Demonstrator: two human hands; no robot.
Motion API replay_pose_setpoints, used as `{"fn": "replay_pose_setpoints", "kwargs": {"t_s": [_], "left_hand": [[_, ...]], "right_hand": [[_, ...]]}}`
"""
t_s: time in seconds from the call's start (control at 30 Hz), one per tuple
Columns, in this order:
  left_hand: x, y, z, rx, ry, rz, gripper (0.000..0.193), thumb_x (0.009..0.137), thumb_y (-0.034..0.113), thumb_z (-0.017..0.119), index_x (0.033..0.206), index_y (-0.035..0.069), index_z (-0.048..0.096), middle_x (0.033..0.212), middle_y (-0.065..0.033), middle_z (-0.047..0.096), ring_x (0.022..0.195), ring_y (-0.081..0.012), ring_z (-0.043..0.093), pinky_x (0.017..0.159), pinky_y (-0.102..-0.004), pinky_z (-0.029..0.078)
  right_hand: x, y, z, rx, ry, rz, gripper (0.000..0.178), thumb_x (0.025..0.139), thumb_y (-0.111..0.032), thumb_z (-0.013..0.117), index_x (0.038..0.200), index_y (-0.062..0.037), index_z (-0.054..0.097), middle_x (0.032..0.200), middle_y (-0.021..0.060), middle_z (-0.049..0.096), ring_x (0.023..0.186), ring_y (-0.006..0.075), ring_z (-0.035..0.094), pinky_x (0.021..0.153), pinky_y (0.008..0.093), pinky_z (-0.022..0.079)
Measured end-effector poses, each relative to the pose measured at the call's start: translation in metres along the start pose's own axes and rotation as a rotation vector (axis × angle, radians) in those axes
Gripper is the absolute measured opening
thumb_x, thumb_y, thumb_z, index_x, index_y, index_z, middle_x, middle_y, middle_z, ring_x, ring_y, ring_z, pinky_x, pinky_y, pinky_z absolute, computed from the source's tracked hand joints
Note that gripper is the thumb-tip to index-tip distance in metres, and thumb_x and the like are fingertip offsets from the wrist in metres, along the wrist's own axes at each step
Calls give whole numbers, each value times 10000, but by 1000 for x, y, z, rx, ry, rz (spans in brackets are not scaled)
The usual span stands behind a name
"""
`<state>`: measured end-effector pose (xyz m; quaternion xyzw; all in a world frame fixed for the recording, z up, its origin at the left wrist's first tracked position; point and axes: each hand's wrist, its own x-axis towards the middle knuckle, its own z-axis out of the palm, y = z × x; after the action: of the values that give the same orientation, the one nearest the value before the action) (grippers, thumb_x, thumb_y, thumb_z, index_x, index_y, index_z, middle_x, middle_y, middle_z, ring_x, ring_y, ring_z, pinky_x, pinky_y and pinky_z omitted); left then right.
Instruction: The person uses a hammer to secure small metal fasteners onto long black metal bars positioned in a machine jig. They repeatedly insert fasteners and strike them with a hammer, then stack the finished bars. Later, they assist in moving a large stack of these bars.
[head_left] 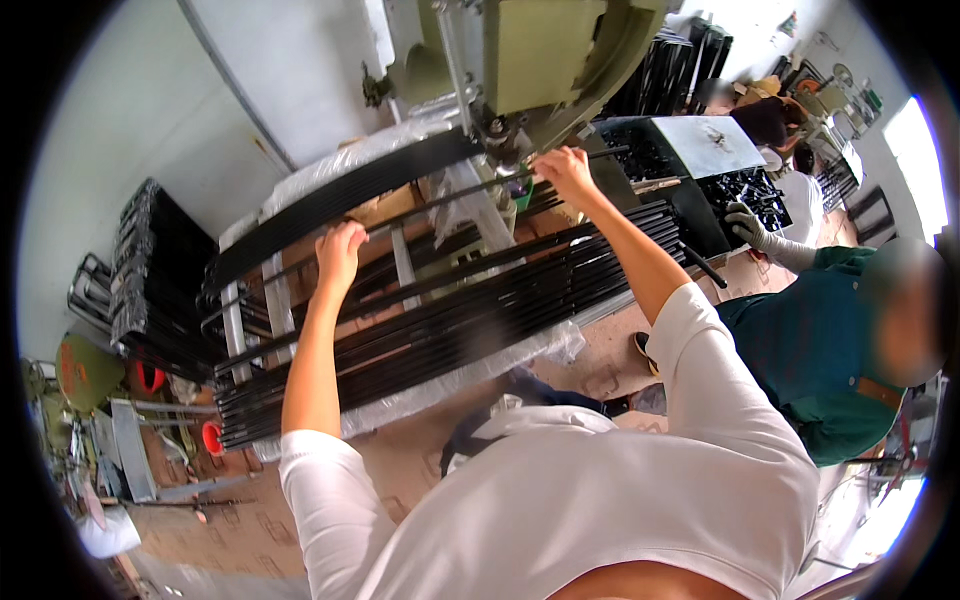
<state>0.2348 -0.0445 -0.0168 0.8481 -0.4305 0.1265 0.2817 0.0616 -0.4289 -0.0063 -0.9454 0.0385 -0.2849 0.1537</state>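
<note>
My left hand [340,255] and my right hand [567,178] are both closed round one long thin black metal tube [440,205]. It slants up to the right above a rack, and its right end sticks out past my right hand. Nearer to me, a thick row of similar black tubes [440,335] lies side by side across the rack's plastic-wrapped bars [278,290]. Along the far side rests another tight stack of black tubes [350,205]. My fingertips are partly hidden behind the tube.
A large green machine [545,60] stands just beyond the rack. At right, a co-worker in a dark green top [800,320] reaches a gloved hand [745,225] to a table of small black parts [745,200]. Wrapped black frames [155,280] lean against the left wall.
</note>
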Motion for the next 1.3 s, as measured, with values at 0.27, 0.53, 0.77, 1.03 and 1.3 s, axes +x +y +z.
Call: {"fn": "replay_pose_setpoints", "kwargs": {"t_s": [0.27,0.53,0.77,1.03,1.3], "left_hand": [[-5,16,-38,46,-41,25,170,866,227,481,793,104,573,788,-12,596,813,-227,555,723,-358,358],[-52,-5,-173,399,-73,-18,81,825,141,525,844,77,572,789,-15,560,785,-207,505,770,-334,303],[-93,-35,-302,661,-105,-65,141,864,203,481,837,84,551,788,-31,517,826,-206,489,847,-340,275],[-136,-105,-441,839,-108,-10,198,896,215,439,890,53,554,844,-49,519,893,-202,498,902,-343,269],[-127,-141,-578,876,-137,37,244,901,216,444,935,-6,539,913,-102,541,904,-249,498,855,-321,339]], "right_hand": [[-4,-21,-50,-145,-83,-97,170,819,-222,560,892,-73,598,868,87,612,878,270,554,779,384,402],[-17,-120,-46,325,-405,-148,147,800,-227,568,783,-84,593,658,150,593,653,359,581,578,423,460],[-6,-243,-1,581,-492,-9,152,792,-173,592,823,-26,606,713,155,604,689,359,570,590,384,447],[13,-384,56,779,-374,-32,168,789,-169,571,798,-12,629,610,152,580,600,317,575,576,370,449],[34,-503,101,980,-415,107,191,826,-187,578,819,2,605,542,76,487,500,181,443,501,313,366]]}}
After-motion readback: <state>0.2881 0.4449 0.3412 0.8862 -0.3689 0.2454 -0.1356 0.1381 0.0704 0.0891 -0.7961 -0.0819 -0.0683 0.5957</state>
